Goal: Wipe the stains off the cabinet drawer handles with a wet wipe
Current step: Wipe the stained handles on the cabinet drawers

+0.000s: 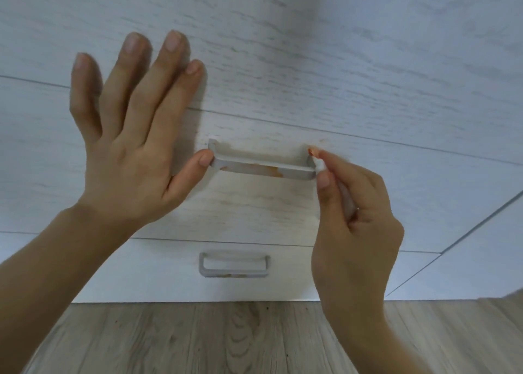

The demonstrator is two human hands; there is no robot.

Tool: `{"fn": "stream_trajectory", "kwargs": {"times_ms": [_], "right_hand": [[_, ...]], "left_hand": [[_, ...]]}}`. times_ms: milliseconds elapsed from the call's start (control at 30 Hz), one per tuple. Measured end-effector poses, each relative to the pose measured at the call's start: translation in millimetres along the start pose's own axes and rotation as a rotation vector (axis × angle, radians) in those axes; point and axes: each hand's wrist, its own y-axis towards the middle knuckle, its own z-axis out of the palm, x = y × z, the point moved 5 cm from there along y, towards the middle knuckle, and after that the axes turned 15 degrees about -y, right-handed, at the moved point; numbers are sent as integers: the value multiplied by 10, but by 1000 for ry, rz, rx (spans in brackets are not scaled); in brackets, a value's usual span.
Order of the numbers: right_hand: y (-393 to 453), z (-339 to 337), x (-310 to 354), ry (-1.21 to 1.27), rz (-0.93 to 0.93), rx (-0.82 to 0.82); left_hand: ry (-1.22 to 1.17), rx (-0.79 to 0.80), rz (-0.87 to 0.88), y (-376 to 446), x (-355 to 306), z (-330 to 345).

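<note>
A white drawer handle (263,168) with orange-red stains along its front bar sits on the middle drawer (254,209). My left hand (133,136) lies flat against the cabinet front with fingers straight, its thumb tip touching the handle's left end. My right hand (356,212) pinches a bunched white wet wipe (319,165), stained red at its tip, against the handle's right end. A lower handle (234,265) on the bottom drawer shows a faint orange smear on its bar.
The cabinet is pale wood-grain, with another drawer front (311,62) above and a side panel (481,255) to the right. A grey-brown wooden floor (226,339) runs under the cabinet.
</note>
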Motion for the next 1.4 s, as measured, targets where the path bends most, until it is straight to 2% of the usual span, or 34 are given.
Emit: {"fn": "stream_trajectory", "kwargs": {"times_ms": [167, 367, 600, 700, 900, 1100, 1200, 1400], "right_hand": [[5, 5, -30, 20, -2, -19], [-62, -99, 8, 43, -92, -90], [40, -93, 155, -229, -554, -167], [31, -56, 189, -252, -639, -209], [73, 33, 192, -318, -561, -155], [-2, -65, 191, -367, -468, 57], [-16, -73, 216, -328, -419, 56], [-13, 25, 278, -487, -604, -47]], "left_hand": [[23, -11, 7, 2, 6, 12], [26, -10, 10, -9, 24, 16], [52, -28, -5, -2, 33, 29], [93, -57, 6, -31, 43, 44], [143, -77, 33, -3, 36, 44], [184, -75, 42, 25, 32, 24], [195, -74, 43, 38, 25, 30], [198, -79, 38, 32, 19, 25]]}}
